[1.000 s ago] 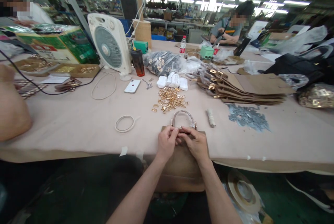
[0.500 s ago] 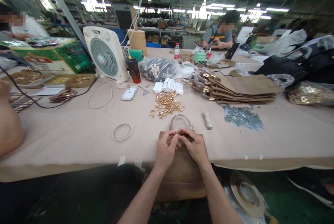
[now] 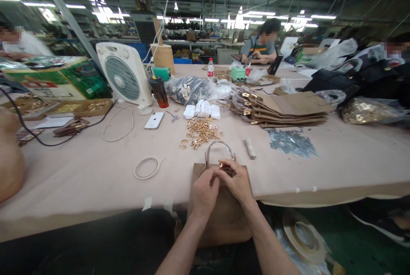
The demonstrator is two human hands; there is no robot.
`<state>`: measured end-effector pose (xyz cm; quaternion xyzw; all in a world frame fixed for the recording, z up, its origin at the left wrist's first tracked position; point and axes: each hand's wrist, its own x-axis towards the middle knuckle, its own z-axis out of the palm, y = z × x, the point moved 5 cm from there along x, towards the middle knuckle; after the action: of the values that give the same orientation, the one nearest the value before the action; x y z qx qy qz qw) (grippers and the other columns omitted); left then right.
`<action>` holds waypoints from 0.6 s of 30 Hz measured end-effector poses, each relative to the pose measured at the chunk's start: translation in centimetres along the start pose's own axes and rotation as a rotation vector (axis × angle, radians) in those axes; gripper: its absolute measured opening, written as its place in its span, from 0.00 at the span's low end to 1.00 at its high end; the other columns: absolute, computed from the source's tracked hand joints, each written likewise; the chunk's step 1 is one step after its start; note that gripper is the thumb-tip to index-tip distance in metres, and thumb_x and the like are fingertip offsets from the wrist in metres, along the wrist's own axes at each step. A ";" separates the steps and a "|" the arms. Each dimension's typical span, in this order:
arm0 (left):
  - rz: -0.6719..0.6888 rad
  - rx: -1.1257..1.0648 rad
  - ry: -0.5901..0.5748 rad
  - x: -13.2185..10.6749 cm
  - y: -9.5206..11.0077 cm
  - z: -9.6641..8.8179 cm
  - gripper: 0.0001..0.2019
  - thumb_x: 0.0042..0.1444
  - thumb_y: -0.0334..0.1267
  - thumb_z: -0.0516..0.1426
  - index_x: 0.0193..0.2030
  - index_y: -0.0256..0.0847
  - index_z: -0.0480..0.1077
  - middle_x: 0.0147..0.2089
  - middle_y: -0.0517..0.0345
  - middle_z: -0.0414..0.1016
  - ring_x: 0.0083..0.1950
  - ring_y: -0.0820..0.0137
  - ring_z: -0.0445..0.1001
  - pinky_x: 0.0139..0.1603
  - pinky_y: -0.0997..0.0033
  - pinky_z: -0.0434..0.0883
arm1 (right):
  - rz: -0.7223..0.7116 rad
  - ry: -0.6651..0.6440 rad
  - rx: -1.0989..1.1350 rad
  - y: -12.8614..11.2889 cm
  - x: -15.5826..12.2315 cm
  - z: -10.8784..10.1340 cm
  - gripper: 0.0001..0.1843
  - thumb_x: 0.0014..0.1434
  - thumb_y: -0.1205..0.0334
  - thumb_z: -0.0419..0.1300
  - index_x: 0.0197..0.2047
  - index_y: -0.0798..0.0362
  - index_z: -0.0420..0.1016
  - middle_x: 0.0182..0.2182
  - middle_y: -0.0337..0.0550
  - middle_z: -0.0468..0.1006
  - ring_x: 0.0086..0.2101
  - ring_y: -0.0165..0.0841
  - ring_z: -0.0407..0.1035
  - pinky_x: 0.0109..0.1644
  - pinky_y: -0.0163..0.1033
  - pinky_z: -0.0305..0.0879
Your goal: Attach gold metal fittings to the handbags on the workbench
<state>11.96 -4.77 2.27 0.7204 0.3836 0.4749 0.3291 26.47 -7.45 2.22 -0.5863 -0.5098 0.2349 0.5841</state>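
A brown paper-wrapped bag lies over the table's near edge, its looped handle pointing away from me. My left hand and my right hand meet on the bag's top edge, fingers pinched together around a small gold metal fitting at the handle's base. A heap of loose gold fittings lies just beyond the handle.
A stack of wrapped bags sits at the right, grey metal pieces before it. A tape ring, a phone, a fan, a cup and cables lie left. Another person's arm rests at far left; other people sit behind.
Both hands have shifted slightly toward me on the bag's top edge and closed tighter together; the view has tilted a little.
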 end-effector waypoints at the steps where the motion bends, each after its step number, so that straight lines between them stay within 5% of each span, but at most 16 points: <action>1: -0.007 0.003 -0.015 0.1 0.0 0.1 0.13 0.68 0.35 0.56 0.56 0.46 0.77 0.52 0.55 0.84 0.49 0.65 0.83 0.53 0.64 0.80 | 0.016 0.002 -0.001 0.2 0.1 0.0 0.16 0.61 0.52 0.70 0.50 0.48 0.83 0.43 0.46 0.85 0.41 0.40 0.80 0.49 0.44 0.78; 5: -0.071 -0.030 -0.054 0.7 -0.5 0.2 0.15 0.67 0.37 0.59 0.59 0.46 0.76 0.53 0.53 0.83 0.45 0.66 0.84 0.48 0.65 0.81 | 0.060 0.043 0.035 0.5 0.4 -0.3 0.17 0.63 0.51 0.66 0.51 0.49 0.84 0.46 0.47 0.85 0.42 0.40 0.80 0.50 0.44 0.77; 12: -0.298 -0.250 0.033 1.3 -2.6 -0.1 0.15 0.66 0.37 0.58 0.58 0.40 0.73 0.52 0.47 0.82 0.42 0.67 0.84 0.47 0.66 0.81 | 0.192 0.394 0.207 1.6 -1.3 -4.2 0.24 0.65 0.47 0.64 0.57 0.54 0.81 0.39 0.47 0.85 0.33 0.34 0.76 0.42 0.41 0.75; 18: -0.334 -0.329 0.058 1.3 -2.9 0.0 0.15 0.65 0.37 0.58 0.57 0.39 0.71 0.52 0.48 0.81 0.44 0.68 0.84 0.50 0.63 0.81 | 0.255 0.319 0.152 2.3 -3.5 -4.5 0.23 0.63 0.45 0.65 0.53 0.54 0.83 0.35 0.46 0.84 0.33 0.35 0.77 0.44 0.43 0.76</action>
<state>11.56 -2.17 0.39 0.5698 0.4242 0.4905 0.5047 29.86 -12.06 -0.09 -0.6301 -0.3136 0.2489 0.6653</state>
